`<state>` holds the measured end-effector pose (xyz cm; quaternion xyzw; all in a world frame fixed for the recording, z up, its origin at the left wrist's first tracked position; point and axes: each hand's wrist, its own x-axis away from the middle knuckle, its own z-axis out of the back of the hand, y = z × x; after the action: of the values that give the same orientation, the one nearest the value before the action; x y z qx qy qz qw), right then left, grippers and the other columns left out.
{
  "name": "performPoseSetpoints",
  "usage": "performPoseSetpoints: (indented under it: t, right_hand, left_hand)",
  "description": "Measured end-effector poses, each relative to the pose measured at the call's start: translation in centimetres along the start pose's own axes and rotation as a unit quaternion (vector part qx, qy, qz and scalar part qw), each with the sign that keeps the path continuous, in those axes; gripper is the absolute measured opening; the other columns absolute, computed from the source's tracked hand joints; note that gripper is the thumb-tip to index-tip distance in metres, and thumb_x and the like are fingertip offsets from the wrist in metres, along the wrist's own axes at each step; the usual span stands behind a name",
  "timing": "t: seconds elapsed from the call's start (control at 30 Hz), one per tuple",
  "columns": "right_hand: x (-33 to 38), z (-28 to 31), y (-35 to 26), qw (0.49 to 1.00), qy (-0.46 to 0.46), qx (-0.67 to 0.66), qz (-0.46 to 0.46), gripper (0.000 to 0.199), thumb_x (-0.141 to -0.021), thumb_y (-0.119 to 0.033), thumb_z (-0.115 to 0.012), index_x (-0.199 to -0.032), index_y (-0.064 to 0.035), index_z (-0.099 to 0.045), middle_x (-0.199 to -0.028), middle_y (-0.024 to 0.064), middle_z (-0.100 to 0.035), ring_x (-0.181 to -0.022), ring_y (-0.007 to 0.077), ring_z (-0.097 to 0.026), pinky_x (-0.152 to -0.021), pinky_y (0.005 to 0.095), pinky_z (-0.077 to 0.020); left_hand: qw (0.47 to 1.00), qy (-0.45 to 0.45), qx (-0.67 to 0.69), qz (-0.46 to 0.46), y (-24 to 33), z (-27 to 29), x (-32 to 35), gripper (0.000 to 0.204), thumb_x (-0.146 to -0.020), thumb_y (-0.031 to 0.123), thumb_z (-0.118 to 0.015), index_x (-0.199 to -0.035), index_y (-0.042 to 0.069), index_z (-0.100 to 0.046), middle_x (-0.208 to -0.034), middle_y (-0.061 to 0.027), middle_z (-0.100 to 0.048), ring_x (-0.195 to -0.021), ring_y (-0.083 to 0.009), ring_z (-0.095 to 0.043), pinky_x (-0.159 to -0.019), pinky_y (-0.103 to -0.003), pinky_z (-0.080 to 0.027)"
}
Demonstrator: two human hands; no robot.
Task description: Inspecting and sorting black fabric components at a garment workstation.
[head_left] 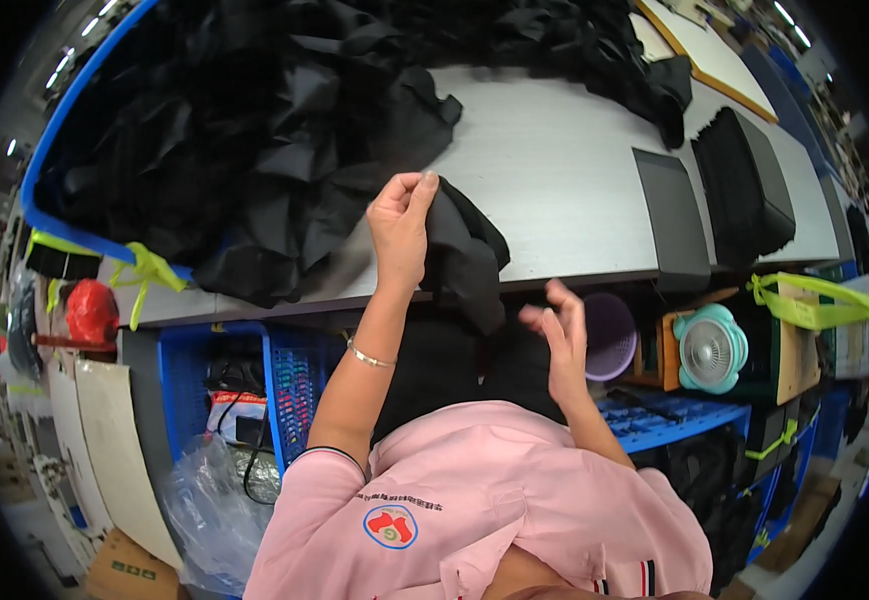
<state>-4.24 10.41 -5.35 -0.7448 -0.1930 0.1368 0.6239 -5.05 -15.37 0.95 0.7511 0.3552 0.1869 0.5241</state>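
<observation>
Here left hand (400, 228) pinches black cloth (464, 255), apparently.

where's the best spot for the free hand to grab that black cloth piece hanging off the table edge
Probably the loose lower fold of the black cloth piece, from the right. The left hand pinches its top corner, and the open right hand is beside its hanging end at the grey table edge.

A black fabric piece (466, 255) hangs crumpled over the near edge of the grey table (564, 170), pinched at its top. It droops in soft folds below the edge, just beside a heap of black cloth (274, 130).
</observation>
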Motion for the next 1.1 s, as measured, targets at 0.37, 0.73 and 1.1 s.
performPoseSetpoints:
  t: [0.37,0.73,1.1]
  right_hand:
    - [-5.3,-0.7,-2.9,0.999,0.007,0.048,0.012,0.020,-0.089,0.006,-0.054,-0.104,0.0040,-0.067,-0.104,0.0084,-0.072,-0.094,0.0168,-0.068,-0.081,0.0258,-0.0505]
    - [-7.2,-2.2,-2.2,0.989,-0.121,-0.041,-0.075,0.015,-0.092,-0.013,-0.072,-0.082,-0.0034,-0.068,-0.076,-0.0043,-0.063,-0.071,0.0011,-0.054,-0.062,0.0193,-0.0437]
    - [-0.7,-8.0,11.3,0.883,-0.338,-0.019,-0.325,0.021,-0.094,-0.021,-0.071,-0.085,-0.0023,-0.066,-0.072,-0.0019,-0.064,-0.061,0.0051,-0.055,-0.056,0.0230,-0.0462]
  left_hand:
    - [0.984,-0.149,-0.097,0.001,1.8,-2.2,6.3,0.014,-0.094,0.010,-0.068,-0.086,-0.001,-0.071,-0.078,0.0012,-0.067,-0.069,-0.0030,-0.054,-0.061,-0.019,-0.044]
    - [0.801,-0.305,0.253,0.449,-2.8,-1.5,13.6,0.036,-0.092,0.008,-0.068,-0.126,-0.002,-0.059,-0.120,-0.0097,-0.065,-0.106,-0.0193,-0.066,-0.087,-0.030,-0.057]
    - [0.838,-0.412,0.180,0.309,-7.0,-4.3,10.8,0.057,-0.099,0.038,-0.050,-0.145,0.012,-0.028,-0.149,-0.0095,-0.030,-0.136,-0.0242,-0.035,-0.108,-0.042,-0.033]
